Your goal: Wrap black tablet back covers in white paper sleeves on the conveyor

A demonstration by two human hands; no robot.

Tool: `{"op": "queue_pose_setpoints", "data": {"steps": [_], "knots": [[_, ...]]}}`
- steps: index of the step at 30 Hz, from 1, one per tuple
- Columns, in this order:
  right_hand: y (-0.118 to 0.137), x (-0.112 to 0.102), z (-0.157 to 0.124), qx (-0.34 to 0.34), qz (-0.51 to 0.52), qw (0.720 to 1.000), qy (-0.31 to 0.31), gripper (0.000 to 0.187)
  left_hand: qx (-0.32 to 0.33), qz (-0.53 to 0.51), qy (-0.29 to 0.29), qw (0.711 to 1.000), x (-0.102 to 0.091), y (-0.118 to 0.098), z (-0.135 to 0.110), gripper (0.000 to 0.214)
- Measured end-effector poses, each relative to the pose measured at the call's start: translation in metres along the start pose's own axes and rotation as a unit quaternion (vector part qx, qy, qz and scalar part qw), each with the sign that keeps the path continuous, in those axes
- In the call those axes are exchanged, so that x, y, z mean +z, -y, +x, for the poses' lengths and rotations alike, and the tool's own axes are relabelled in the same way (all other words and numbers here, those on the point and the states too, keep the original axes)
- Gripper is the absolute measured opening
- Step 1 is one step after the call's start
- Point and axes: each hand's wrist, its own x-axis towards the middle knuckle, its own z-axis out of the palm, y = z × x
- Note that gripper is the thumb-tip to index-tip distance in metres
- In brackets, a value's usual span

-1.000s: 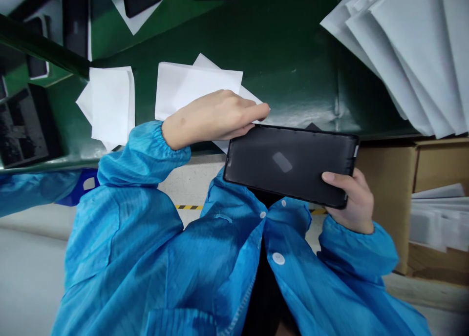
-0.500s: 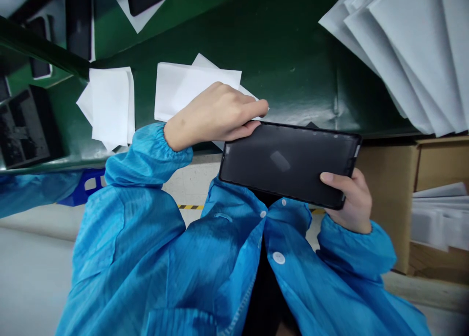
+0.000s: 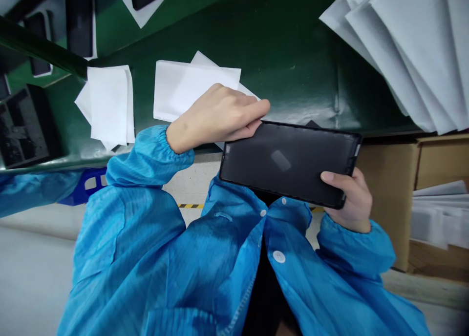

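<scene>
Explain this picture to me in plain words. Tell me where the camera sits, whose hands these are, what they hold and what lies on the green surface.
The camera sits on a person's head and looks down, so you see their own blue smock and both bare hands. There is no machine here. The right hand grips one end of a flat black panel, thumb on its face. The left hand pinches the panel's other end at a corner. In front of the hands lies a green work surface. On it lie two small piles of white sheets, and a fan of larger white sheets lies at the right. More dark panels lie on white sheets at the far left. A cardboard box stands below the surface at the right.
</scene>
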Motion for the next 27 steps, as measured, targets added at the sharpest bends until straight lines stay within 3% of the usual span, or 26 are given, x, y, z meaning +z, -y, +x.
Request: {"op": "queue_pose_setpoints", "data": {"steps": [4,9,14,19,24,27], "knots": [[0.001,0.0,-0.001,0.011,-0.01,1.0,0.005,0.022,0.017,-0.045,0.015,0.999,-0.001,0.002,0.001,0.037],[0.003,-0.003,-0.003,0.011,-0.028,0.999,0.03,0.022,-0.014,-0.107,0.01,0.994,0.004,0.005,0.001,0.028],[-0.004,-0.008,-0.002,-0.004,-0.019,0.998,0.052,0.023,-0.05,-0.088,0.051,0.994,-0.003,0.0,0.006,0.021],[-0.008,-0.009,-0.002,-0.015,-0.008,0.998,0.068,0.026,-0.047,-0.019,0.126,0.991,-0.014,-0.008,0.013,0.03],[-0.008,-0.01,-0.001,-0.001,0.006,0.998,0.067,0.023,-0.084,-0.09,0.104,0.987,-0.009,-0.009,0.015,0.025],[-0.007,-0.009,0.0,-0.01,-0.003,0.998,0.059,0.022,-0.059,-0.098,0.092,0.989,-0.002,-0.006,0.015,0.023]]}}
